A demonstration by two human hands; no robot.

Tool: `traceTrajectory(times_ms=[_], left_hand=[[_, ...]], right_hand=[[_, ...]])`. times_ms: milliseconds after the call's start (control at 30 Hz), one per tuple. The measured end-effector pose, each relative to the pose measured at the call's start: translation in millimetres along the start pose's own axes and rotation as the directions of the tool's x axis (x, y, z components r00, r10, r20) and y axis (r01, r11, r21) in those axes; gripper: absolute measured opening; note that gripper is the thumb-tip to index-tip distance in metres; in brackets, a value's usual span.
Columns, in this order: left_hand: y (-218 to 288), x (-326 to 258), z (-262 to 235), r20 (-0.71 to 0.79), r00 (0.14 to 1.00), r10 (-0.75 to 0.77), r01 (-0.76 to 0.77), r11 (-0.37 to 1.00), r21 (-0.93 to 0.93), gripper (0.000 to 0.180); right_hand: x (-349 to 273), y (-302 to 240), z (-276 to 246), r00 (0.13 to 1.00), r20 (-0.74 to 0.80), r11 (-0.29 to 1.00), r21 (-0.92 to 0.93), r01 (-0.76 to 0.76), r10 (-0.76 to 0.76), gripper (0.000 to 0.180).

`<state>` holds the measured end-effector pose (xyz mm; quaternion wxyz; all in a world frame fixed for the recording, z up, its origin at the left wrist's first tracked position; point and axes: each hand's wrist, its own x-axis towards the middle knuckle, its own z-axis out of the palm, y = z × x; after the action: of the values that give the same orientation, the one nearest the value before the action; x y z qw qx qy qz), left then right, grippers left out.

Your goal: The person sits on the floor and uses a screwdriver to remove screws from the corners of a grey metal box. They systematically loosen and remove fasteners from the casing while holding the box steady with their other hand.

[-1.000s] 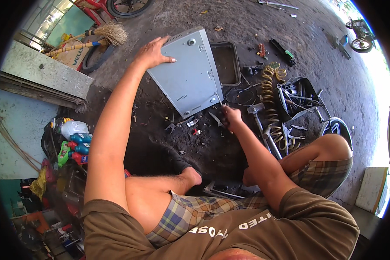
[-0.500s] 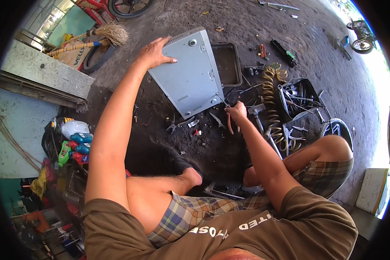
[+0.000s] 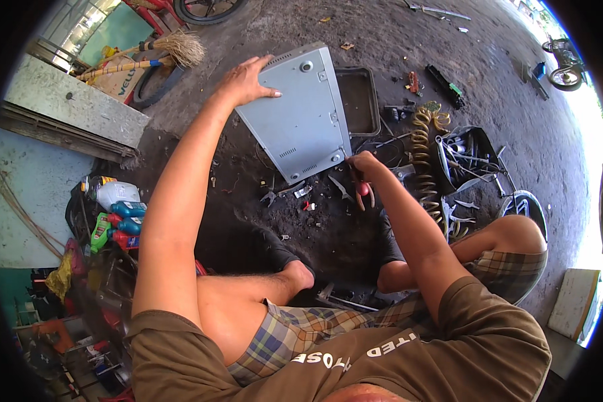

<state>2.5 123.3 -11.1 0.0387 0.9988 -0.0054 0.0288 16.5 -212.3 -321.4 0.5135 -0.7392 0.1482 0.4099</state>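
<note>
Our left hand (image 3: 250, 84) pinches the upper left edge of the grey metal case (image 3: 295, 110), thumb flat on its face and fingers over the side. Our right hand (image 3: 366, 164) closes around red-handled pliers (image 3: 364, 191) at the case's lower right corner; the handle ends poke out below, but our fingers hide the tip. The case slants between both hands, above the dark ground (image 3: 248, 208). Our left arm reaches forward nearly straight, while our right forearm angles inward from a bent elbow.

We see pale lettering across the brown shirt (image 3: 355, 365) and dark lettering on the cardboard box (image 3: 117, 82) at upper left.

The case partly covers a shallow tray (image 3: 376, 100), brown inside. Right of a coiled hose (image 3: 423, 144), an open black container (image 3: 488, 139) holds jumbled metal tools (image 3: 463, 153). At our left we have a white jug (image 3: 117, 194), a green bottle (image 3: 100, 232) and blue bottles (image 3: 128, 209) clustered together.
</note>
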Motion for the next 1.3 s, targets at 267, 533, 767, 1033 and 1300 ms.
traceTrajectory(times_ms=[267,533,767,1033,1300], left_hand=[[1.4,0.4,0.4,0.003,1.0,0.005,-0.006,1.0,0.027,0.114],[4.0,-0.9,0.5,-0.01,1.0,0.003,-0.003,1.0,0.015,0.113],[4.1,-1.4,2.1,-0.012,1.0,-0.003,0.003,1.0,0.023,0.114],[5.0,-1.4,2.2,-0.035,0.999,0.013,-0.013,1.0,0.015,0.111],[4.0,-0.1,0.3,0.005,1.0,0.013,-0.013,1.0,0.001,0.114]], right_hand=[[-8.1,-23.6,6.5,0.987,-0.155,0.994,-0.111,0.012,-0.03,0.046],[-6.5,-25.6,17.7,0.942,-0.27,0.95,-0.29,0.118,-0.199,0.049],[37.5,-13.5,19.0,0.999,0.029,0.992,0.122,0.036,-0.04,0.052],[22.5,-15.6,25.8,0.924,-0.341,0.975,-0.192,0.111,-0.173,0.051],[23.8,-20.0,25.5,0.98,-0.19,0.96,0.281,0.002,0.053,0.024]])
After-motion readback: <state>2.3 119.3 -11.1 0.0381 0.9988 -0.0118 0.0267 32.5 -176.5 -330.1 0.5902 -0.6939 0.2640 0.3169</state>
